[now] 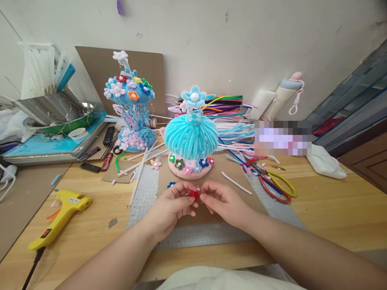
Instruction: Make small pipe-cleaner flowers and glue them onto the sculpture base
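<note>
My left hand [171, 207] and my right hand [222, 201] meet over the brown card, both pinching a small red pipe-cleaner flower [194, 195] between their fingertips. Just beyond them stands a light blue pipe-cleaner dome [191, 139] on a pink base ringed with little flowers, topped by a blue flower [194, 96]. A small blue flower [171, 184] lies on the card beside my left hand. A second, taller blue craft piece [130, 108] covered in flowers stands at the back left.
A yellow glue gun [60, 217] lies at the left on the wooden table [332, 209]. Scissors with red and yellow handles [276, 185] lie at the right. Loose pipe cleaners [232, 121] are heaped behind. A metal bowl [57, 112] sits far left.
</note>
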The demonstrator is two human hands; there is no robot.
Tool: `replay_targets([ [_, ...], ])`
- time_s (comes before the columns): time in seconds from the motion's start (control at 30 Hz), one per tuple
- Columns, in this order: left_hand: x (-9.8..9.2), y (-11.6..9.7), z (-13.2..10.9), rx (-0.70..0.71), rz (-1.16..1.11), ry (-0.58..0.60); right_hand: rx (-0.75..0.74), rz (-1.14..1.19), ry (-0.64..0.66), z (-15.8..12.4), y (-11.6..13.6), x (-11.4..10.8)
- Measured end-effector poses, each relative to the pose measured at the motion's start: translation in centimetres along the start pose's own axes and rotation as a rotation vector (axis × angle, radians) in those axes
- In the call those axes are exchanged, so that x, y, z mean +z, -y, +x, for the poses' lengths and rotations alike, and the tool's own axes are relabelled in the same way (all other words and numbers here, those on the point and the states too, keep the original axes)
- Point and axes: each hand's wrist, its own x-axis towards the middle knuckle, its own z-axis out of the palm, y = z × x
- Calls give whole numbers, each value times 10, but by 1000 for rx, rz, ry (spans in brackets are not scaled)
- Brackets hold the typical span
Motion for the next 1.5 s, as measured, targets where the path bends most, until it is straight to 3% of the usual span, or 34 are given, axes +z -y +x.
replay_targets([
  [0.17, 2, 4, 2, 64, 92, -18, -15, -8, 15, 0, 1, 4],
  [0.47, -1, 5, 2, 24, -26, -94, -112, -152, -70, -3, -2, 1],
  [0.83, -3, 5, 2, -105, -89, -56, -422, -502, -18, -4, 0, -5],
  [1.03, -4, 4, 2, -144, -87, -85, -467, -570, 30, -3, 1, -7],
  [1.17, -2, 4, 2, -197, -108, -28, -491, -653, 37, -3, 1, -7],
  [1.5, 0, 6, 0, -215, -167, -18, -594, -778, -11, -5, 0, -8],
])
